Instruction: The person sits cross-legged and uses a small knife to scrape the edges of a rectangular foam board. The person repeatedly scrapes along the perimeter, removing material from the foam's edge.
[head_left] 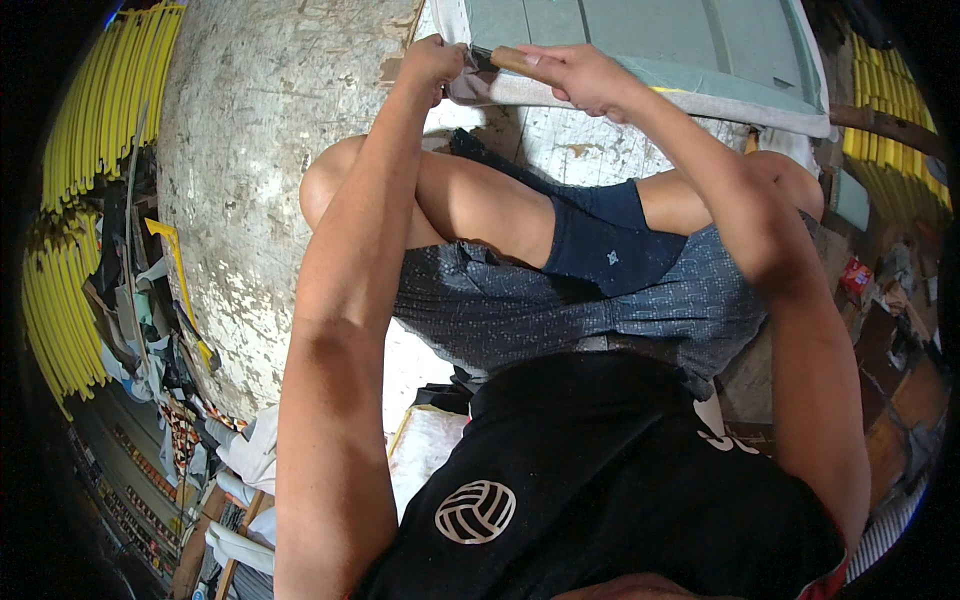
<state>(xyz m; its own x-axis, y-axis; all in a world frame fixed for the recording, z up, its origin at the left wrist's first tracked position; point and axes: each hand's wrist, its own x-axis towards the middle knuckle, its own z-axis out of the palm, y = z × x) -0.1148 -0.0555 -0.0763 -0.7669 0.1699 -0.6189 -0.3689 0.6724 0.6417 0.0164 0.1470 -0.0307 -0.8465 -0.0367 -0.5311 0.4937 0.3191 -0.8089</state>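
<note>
A pale grey-green panel (650,45) with ridges lies in front of my crossed legs. Whitish cloth (540,93) runs along its near and left edges. At the panel's near left corner, my left hand (432,66) is closed, its fingers pinching the cloth edge. My right hand (595,85) grips a wooden-handled tool (515,63), whose dark tip points left toward that corner, close to my left fingers. What kind of tool it is does not show clearly. Some brownish cloth hangs below the corner, between the two hands.
Under me is a worn board (230,190) with peeling white paint. Yellow curved pieces (110,95) are stacked at the far left, and more yellow pieces (890,110) stand at the right. Scraps and cloth (250,450) lie at the lower left; a wooden bar (885,130) sticks out beyond the panel.
</note>
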